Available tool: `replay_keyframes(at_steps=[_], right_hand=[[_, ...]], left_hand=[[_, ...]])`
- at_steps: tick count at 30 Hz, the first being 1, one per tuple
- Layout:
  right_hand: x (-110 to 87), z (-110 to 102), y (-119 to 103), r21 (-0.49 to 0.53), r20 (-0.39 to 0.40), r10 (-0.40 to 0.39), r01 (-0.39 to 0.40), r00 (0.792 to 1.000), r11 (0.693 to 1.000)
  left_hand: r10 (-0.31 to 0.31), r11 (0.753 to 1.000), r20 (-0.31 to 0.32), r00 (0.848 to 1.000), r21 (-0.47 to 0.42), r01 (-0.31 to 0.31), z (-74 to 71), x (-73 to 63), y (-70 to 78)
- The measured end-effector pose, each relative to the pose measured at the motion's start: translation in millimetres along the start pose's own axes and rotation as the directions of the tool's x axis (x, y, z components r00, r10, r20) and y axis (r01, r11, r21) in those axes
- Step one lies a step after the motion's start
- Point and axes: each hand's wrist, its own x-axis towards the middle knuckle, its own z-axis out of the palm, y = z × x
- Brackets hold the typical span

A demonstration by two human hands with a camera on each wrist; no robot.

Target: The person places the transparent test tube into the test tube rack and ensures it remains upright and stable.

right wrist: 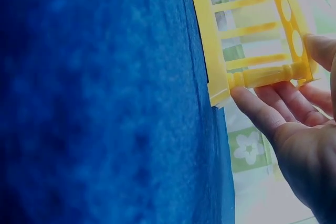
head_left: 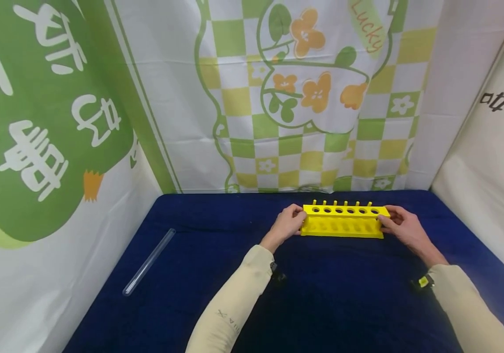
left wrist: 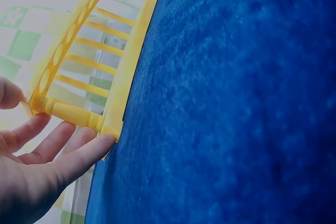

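A yellow test tube rack (head_left: 342,211) stands upright towards the back of the blue-covered table, with a row of round holes along its top and short pegs behind them. My left hand (head_left: 288,221) grips its left end, thumb at the top bar and fingers along the end post. At the opposite end my right hand (head_left: 403,228) holds the rack in a similar way. Both wrist views show fingers against the end posts and the rack's base (left wrist: 128,72) at the cloth. No tube sits in the holes.
A clear glass test tube (head_left: 149,262) lies slantwise on the blue cloth (head_left: 216,274) at the left. Behind the table hangs a patterned curtain (head_left: 243,147), with printed cloth walls on the left (head_left: 115,235) and right (head_left: 490,196).
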Motion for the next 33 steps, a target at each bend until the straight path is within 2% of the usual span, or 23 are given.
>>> replay_keyframes(at_steps=[12,20,33], right_hand=[[1.2,9,-1,-0.007,0.003,-0.009,0.009,1.000,1.000],[6.0,17,-9,-0.029,0.008,-0.017,0.017,1.000,0.999],[13.8,29,-13,-0.007,0.024,-0.041,0.041,0.999,0.999]], left_hand=[[-0.006,1.000,-0.013,1.000,-0.001,0.006,-6.9,-4.3,-6.0],[-0.006,1.000,-0.030,1.000,0.010,0.006,-16.7,-7.5,-6.3],[-0.008,1.000,-0.049,0.999,0.010,0.008,-30.3,-11.2,-10.2]])
